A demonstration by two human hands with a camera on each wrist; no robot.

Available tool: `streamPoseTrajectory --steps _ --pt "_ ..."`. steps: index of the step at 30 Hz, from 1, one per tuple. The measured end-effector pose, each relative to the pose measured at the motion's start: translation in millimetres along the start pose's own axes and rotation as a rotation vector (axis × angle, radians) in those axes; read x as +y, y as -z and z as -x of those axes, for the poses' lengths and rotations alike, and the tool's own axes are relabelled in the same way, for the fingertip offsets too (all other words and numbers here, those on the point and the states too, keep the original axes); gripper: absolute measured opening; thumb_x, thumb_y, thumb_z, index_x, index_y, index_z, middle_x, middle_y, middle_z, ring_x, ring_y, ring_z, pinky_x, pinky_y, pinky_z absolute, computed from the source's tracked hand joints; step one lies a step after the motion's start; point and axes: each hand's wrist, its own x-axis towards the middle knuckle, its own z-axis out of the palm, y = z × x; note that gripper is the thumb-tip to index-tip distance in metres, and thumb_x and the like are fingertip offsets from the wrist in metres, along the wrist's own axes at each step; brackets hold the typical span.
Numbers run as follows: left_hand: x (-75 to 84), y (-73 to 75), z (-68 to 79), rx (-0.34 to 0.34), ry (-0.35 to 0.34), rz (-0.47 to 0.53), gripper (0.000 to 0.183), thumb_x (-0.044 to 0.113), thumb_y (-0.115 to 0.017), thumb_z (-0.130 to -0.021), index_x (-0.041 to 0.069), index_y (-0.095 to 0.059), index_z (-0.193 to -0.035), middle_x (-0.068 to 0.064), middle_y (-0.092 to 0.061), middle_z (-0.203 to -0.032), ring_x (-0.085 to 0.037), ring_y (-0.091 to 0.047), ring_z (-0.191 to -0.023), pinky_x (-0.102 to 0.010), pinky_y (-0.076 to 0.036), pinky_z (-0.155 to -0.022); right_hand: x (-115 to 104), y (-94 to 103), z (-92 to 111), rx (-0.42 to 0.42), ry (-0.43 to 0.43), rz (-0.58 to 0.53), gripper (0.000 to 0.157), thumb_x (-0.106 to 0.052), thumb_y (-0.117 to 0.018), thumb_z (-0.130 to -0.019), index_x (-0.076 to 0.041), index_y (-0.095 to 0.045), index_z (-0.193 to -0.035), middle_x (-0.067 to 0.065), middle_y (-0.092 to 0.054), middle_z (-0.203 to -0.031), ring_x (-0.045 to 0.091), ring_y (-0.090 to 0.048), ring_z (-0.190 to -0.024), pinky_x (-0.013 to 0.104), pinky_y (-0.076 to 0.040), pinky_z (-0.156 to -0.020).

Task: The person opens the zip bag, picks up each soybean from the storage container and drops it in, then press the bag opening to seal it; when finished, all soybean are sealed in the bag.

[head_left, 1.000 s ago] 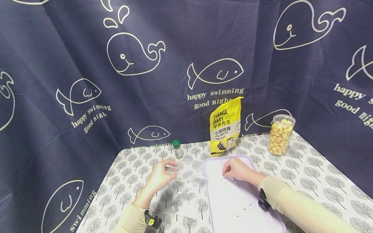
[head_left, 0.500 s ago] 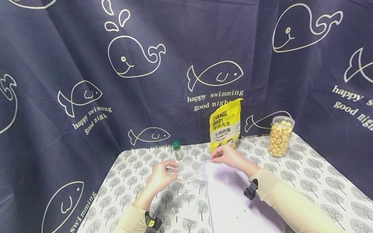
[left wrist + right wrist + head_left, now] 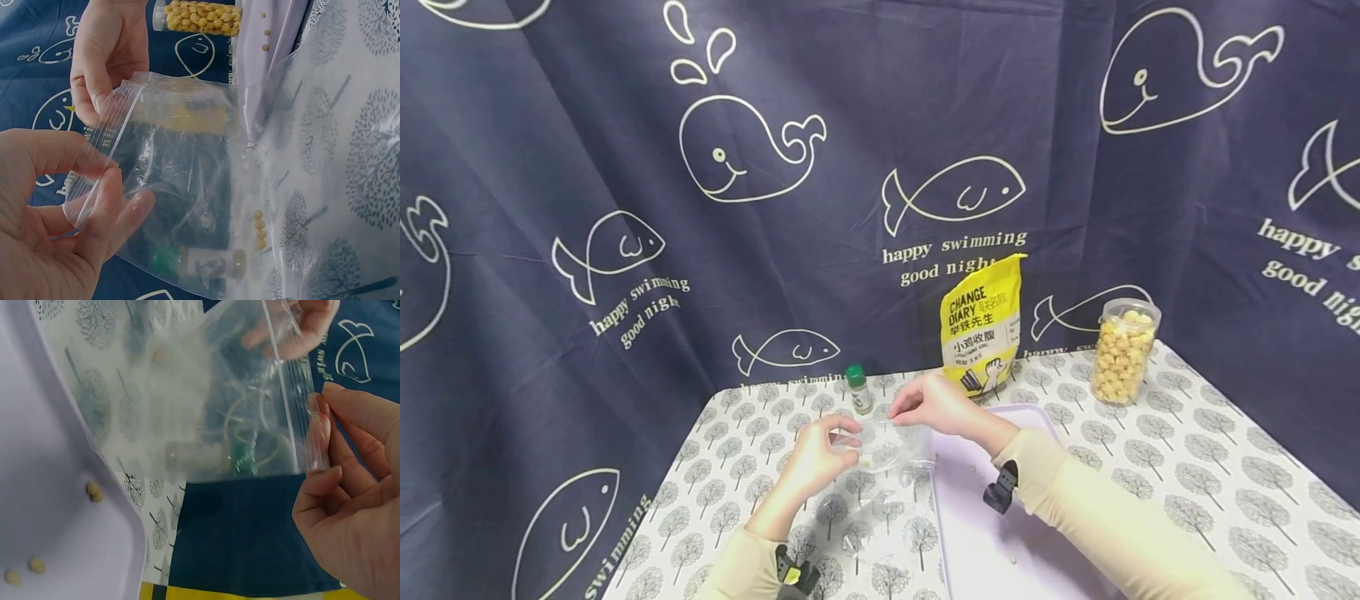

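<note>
A clear zip-lock bag (image 3: 187, 162) hangs between both hands, its zip strip facing the fingers. My left hand (image 3: 822, 454) pinches one side of its mouth between thumb and fingers. At the opposite corner of the mouth, my right hand (image 3: 942, 406) holds the plastic edge; some of its fingers (image 3: 319, 431) show through the film. Whether a bean is also between those fingers cannot be seen. Several small round tan beans (image 3: 259, 230) lie in a row at the bottom of the bag. Other loose beans (image 3: 37, 565) lie on the lilac tray (image 3: 981, 517).
A small green-capped bottle (image 3: 858, 389) stands behind the bag. Behind the tray is an upright yellow pouch (image 3: 981, 329), and at the far right a clear jar of yellow pieces (image 3: 1123, 352). A dark blue curtain (image 3: 820, 250) closes off the back.
My right hand has lifted off the tray and moved left to the bag's mouth. The left hand has stayed in place, pinching the bag.
</note>
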Motion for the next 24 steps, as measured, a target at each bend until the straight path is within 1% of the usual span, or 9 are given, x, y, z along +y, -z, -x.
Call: streamPoseTrajectory --steps 2,4,7,10,12,14,16,18,24 --pt "-0.1 -0.4 -0.4 -0.001 -0.006 0.004 0.035 -0.006 -0.067 -0.07 0.0 -0.071 -0.104 -0.013 -0.071 -0.109 -0.023 -0.075 -0.09 -0.026 -0.06 -0.069 -0.8 -2.6 -0.8 -0.008 0.0 0.014 0.007 -0.004 -0.081 -0.083 -0.007 -0.079 -0.089 -0.003 -0.076 -0.085 0.007 -0.071 -0.079 0.024 -0.058 -0.073" --pt "0.0 -0.6 -0.5 -0.002 -0.009 0.004 0.035 -0.006 -0.067 -0.071 0.002 -0.072 -0.104 -0.012 -0.071 -0.109 -0.023 -0.075 -0.09 -0.027 -0.06 -0.07 -1.4 -3.8 -0.8 -0.018 -0.003 0.002 0.008 -0.003 -0.081 -0.083 -0.007 -0.079 -0.089 -0.002 -0.076 -0.086 0.007 -0.071 -0.079 0.024 -0.058 -0.074" --pt "0.3 -0.9 0.2 -0.003 -0.005 0.005 0.034 -0.006 -0.067 -0.071 0.003 -0.072 -0.103 -0.012 -0.072 -0.108 -0.023 -0.075 -0.09 -0.028 -0.06 -0.07 0.0 -1.4 -0.2 -0.022 0.004 -0.006 0.009 -0.003 -0.081 -0.084 -0.007 -0.079 -0.092 0.0 -0.077 -0.089 0.009 -0.072 -0.081 0.024 -0.058 -0.076" --pt "0.2 -1.3 0.8 -0.004 -0.006 0.004 0.034 -0.005 -0.067 -0.07 0.004 -0.072 -0.103 -0.012 -0.072 -0.108 -0.023 -0.075 -0.089 -0.028 -0.06 -0.07 1.8 7.3 1.9 0.001 -0.005 -0.016 0.009 -0.004 -0.079 -0.086 -0.006 -0.079 -0.094 0.002 -0.077 -0.094 0.013 -0.073 -0.085 0.027 -0.059 -0.078" --pt "-0.2 -1.6 1.1 -0.006 0.001 0.014 0.034 -0.005 -0.066 -0.071 0.004 -0.072 -0.103 -0.012 -0.072 -0.108 -0.023 -0.075 -0.09 -0.028 -0.06 -0.07 4.4 15.6 3.4 0.033 -0.026 -0.004 0.009 -0.005 -0.078 -0.087 -0.006 -0.079 -0.095 0.003 -0.077 -0.096 0.015 -0.073 -0.087 0.03 -0.059 -0.079" --pt "-1.1 -1.6 1.2 -0.006 0.002 0.023 0.035 -0.006 -0.066 -0.071 0.004 -0.072 -0.103 -0.012 -0.071 -0.109 -0.024 -0.074 -0.09 -0.028 -0.061 -0.07 8.1 23.4 5.8 0.061 -0.064 0.017 0.008 -0.006 -0.078 -0.087 -0.007 -0.079 -0.095 0.003 -0.077 -0.096 0.016 -0.073 -0.089 0.031 -0.059 -0.08" --pt "-1.7 -1.1 1.5 -0.004 0.004 0.032 0.035 -0.007 -0.066 -0.07 0.003 -0.072 -0.103 -0.013 -0.071 -0.11 -0.025 -0.074 -0.091 -0.028 -0.061 -0.069 14.5 28.8 8.0 0.069 -0.089 0.047 0.008 -0.006 -0.077 -0.087 -0.007 -0.079 -0.095 0.002 -0.077 -0.096 0.016 -0.072 -0.089 0.032 -0.059 -0.08" --pt "-1.8 -0.6 1.7 0.0 0.023 0.028 0.035 -0.006 -0.066 -0.071 0.004 -0.072 -0.104 -0.013 -0.071 -0.11 -0.025 -0.074 -0.091 -0.028 -0.06 -0.068 22.2 31.0 10.9 0.06 -0.116 0.071 0.008 -0.007 -0.077 -0.087 -0.007 -0.079 -0.095 0.001 -0.077 -0.095 0.015 -0.072 -0.088 0.031 -0.058 -0.081" --pt "0.4 0.2 1.3 -0.01 0.053 -0.008 0.037 -0.002 -0.067 -0.072 0.005 -0.073 -0.107 -0.013 -0.071 -0.113 -0.022 -0.074 -0.091 -0.028 -0.059 -0.068 47.8 24.3 19.9 0.035 -0.163 0.064 0.009 -0.003 -0.078 -0.085 -0.004 -0.078 -0.094 0.001 -0.076 -0.09 0.015 -0.071 -0.082 0.032 -0.059 -0.079"
